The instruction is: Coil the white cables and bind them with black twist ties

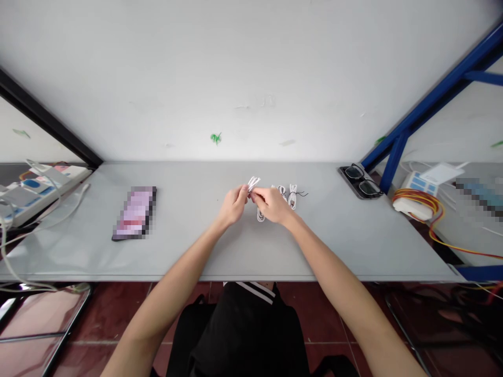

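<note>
Above the middle of the table, my left hand [233, 204] pinches a small coiled white cable [254, 181], its loops poking up past the fingertips. My right hand [273, 203] meets it from the other side, thumb and finger closed at the lower part of the coil. What lies between those right fingertips is hidden. Beside and partly behind my right hand, more white cable bundles lie on the table: one [261, 214] below the fingers, another [293, 197] to the right with a thin black tie round it, and one [282, 191] partly covered by the hand.
A phone [135, 212] lies on the grey table [188, 251] at the left. Eyeglasses [363, 180] rest on a dark tray at the right. Power strips [51, 183] with cords stand at the left edge; red and yellow wires [420, 199] hang beside the blue frame [396, 152].
</note>
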A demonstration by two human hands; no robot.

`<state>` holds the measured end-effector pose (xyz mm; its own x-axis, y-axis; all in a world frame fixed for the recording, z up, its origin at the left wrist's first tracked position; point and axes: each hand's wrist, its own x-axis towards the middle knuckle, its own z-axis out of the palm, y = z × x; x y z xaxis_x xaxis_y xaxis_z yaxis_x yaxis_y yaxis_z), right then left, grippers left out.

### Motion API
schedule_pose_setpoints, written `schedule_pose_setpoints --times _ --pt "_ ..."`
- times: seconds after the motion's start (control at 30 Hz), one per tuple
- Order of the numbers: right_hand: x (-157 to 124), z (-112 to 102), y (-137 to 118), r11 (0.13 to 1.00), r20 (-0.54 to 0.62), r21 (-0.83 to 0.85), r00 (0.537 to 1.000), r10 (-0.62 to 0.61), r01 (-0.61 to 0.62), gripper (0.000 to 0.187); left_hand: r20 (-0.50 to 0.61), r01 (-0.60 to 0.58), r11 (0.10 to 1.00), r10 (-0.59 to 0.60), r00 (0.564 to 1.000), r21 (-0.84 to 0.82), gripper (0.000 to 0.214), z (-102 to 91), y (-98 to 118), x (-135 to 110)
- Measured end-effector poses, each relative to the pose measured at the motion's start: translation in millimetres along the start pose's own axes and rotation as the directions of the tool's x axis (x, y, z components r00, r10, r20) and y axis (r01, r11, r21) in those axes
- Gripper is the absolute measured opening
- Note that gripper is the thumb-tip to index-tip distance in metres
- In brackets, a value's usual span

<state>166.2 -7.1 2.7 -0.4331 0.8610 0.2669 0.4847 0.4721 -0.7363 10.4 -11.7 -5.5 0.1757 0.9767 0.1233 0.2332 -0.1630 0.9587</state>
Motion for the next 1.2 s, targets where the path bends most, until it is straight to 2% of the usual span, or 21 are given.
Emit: schedule_pose_setpoints --times 0.07,0.17,0.23,0.27,0.33,0.4,0.43,0.5,0.57,0.63,0.7,0.8,0.87,0.9,0.93,1.0,1.03,1.07,1.1,1.13,1.2 --pt "1 0 2 0.969 0.062 0.233 0.996 0.067 -0.080 0.030 0.062 0.078 0.987 -0.070 0.996 -0.139 0.042 1.0 0 1" --pt "4 0 7 0.819 0.206 0.532 0.971 0.120 -0.214 0.030 0.155 0.225 0.919 -0.183 0.971 -0.324 0.041 1.9 1 3" --pt "4 0 8 0.775 0.252 0.579 0.960 0.126 -0.253 0.029 0.196 0.291 0.879 -0.232 0.953 -0.377 0.041 1.2 3 3" --pt "3 0 7 0.795 0.245 0.557 0.962 0.119 -0.240 0.029 0.207 0.313 0.866 -0.249 0.946 -0.390 0.042 0.6 4 3" --pt "2 0 5 0.893 0.179 0.421 0.980 0.090 -0.159 0.029 0.213 0.350 0.844 -0.285 0.935 -0.406 0.041 -0.8 7 3" --pt "-1 -1 3 0.984 0.084 0.175 0.996 0.030 -0.044 0.027 0.209 0.379 0.829 -0.319 0.924 -0.411 0.041 -1.7 9 2" --pt "-2 -1 2 0.999 0.050 0.037 0.999 -0.013 0.011 0.026 0.200 0.389 0.825 -0.334 0.921 -0.409 0.040 -1.6 10 2" --pt "-3 -1 2 0.973 0.033 -0.208 0.994 -0.100 0.104 0.023 0.169 0.396 0.828 -0.359 0.918 -0.397 0.040 -0.5 12 1" --pt "-3 0 2 0.911 0.056 -0.380 0.987 -0.154 0.163 0.023 0.124 0.391 0.834 -0.373 0.919 -0.389 0.041 1.5 12 1" --pt "-3 1 3 0.858 0.071 -0.481 0.983 -0.166 0.180 0.025 0.089 0.382 0.838 -0.378 0.921 -0.390 0.042 3.6 11 1" --pt "-2 3 4 0.848 0.066 -0.502 0.985 -0.159 0.171 0.027 0.093 0.384 0.839 -0.379 0.921 -0.384 0.043 5.0 8 2" --pt "-1 6 5 0.937 0.013 -0.335 0.994 -0.106 0.104 0.027 0.104 0.349 0.887 -0.333 0.937 -0.303 0.044 5.2 3 2" --pt "0 7 6 0.999 0.001 -0.045 1.000 -0.002 0.002 0.030 0.037 0.209 0.964 -0.206 0.978 -0.166 0.046 4.6 1 1" --pt "1 7 7 0.987 0.032 0.147 0.997 0.063 -0.067 0.031 -0.016 0.108 0.991 -0.110 0.994 -0.077 0.045 4.3 1 0" --pt "1 8 8 0.929 0.091 0.340 0.988 0.122 -0.146 0.032 -0.063 0.011 1.000 -0.010 0.998 0.013 0.044 4.0 1 -1" --pt "3 7 11 0.726 0.246 0.618 0.952 0.184 -0.301 0.032 -0.119 -0.113 0.984 0.130 0.984 0.136 0.038 3.7 2 -3" --pt "4 7 12 0.634 0.308 0.686 0.932 0.192 -0.357 0.030 -0.129 -0.133 0.979 0.153 0.980 0.155 0.036 3.7 2 -3" --pt "5 6 13 0.577 0.345 0.716 0.918 0.196 -0.392 0.029 -0.128 -0.131 0.980 0.151 0.980 0.149 0.036 3.6 3 -3" --pt "5 6 13 0.560 0.358 0.723 0.912 0.199 -0.406 0.028 -0.119 -0.116 0.985 0.131 0.984 0.124 0.038 3.6 3 -3" --pt "5 5 13 0.577 0.350 0.712 0.915 0.203 -0.400 0.029 -0.108 -0.091 0.992 0.100 0.989 0.088 0.040 3.6 2 -2" --pt "4 3 12 0.692 0.257 0.640 0.942 0.215 -0.333 0.035 -0.083 -0.018 1.000 0.017 0.996 -0.015 0.044 3.4 1 1"
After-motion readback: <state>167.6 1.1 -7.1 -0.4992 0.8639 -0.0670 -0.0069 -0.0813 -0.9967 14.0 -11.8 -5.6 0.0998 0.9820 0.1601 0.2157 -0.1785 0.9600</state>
